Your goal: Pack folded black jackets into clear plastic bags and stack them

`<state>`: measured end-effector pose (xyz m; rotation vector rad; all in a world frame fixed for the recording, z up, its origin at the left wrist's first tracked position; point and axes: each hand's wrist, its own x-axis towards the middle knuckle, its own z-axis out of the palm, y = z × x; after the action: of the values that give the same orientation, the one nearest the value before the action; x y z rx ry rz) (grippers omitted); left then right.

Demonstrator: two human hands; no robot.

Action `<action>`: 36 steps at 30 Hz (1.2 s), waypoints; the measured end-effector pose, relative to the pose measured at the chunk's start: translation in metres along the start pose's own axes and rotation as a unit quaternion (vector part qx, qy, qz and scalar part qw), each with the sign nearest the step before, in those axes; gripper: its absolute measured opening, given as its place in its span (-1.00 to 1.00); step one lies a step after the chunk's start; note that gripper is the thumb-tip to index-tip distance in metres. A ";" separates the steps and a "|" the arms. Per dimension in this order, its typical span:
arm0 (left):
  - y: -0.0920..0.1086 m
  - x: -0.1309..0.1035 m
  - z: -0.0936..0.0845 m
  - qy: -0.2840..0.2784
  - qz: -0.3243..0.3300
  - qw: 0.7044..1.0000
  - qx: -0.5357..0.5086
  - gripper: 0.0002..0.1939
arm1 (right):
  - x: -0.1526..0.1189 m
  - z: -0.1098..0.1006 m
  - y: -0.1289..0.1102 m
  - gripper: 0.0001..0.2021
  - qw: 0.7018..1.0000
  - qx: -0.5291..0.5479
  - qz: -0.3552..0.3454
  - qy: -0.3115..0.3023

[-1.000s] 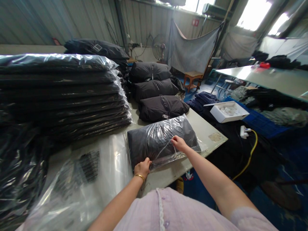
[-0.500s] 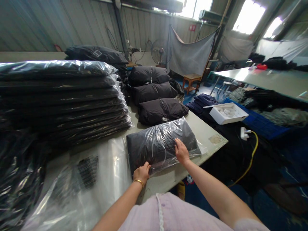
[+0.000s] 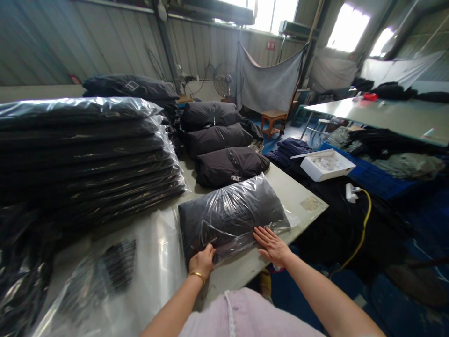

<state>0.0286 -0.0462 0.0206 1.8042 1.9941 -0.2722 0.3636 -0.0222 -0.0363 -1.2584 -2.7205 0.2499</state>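
A folded dark garment in a clear plastic bag (image 3: 235, 208) lies on the pale table (image 3: 298, 187) in front of me. My left hand (image 3: 202, 262) pinches the near edge of the bag at its lower left. My right hand (image 3: 272, 244) lies flat with fingers stretched out on the bag's near edge, towards the right. Just beyond the bag sits a folded black garment (image 3: 231, 164) with a small white print. To the left, flat clear plastic bags (image 3: 154, 262) cover the table.
A tall stack of bagged dark garments (image 3: 87, 150) stands at the left. More folded black garments (image 3: 210, 116) lie at the back. Right of the table are a white box (image 3: 326, 164), a blue crate (image 3: 382, 180) and a yellow cable (image 3: 366, 220).
My right hand has slid from the top of the bag towards me to its near edge, flattening out. My left hand stays at the lower left edge. The view has shifted slightly.
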 end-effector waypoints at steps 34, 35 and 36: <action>0.002 -0.012 0.008 0.016 0.113 0.984 -0.134 -0.63 | 0.018 0.025 -0.049 -0.31 0.993 -0.038 0.093 0.068; -0.003 -0.017 0.009 0.032 0.150 0.978 -0.143 -0.62 | 0.018 0.026 -0.048 -0.31 0.993 -0.038 0.094 0.064; -0.008 -0.023 0.011 0.055 0.189 0.969 -0.150 -0.62 | 0.018 0.026 -0.046 -0.31 0.993 -0.039 0.093 0.060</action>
<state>0.0239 -0.0725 0.0204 1.9773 1.6063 0.2406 0.3127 -0.0406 -0.0513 -1.4985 -2.5380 0.0849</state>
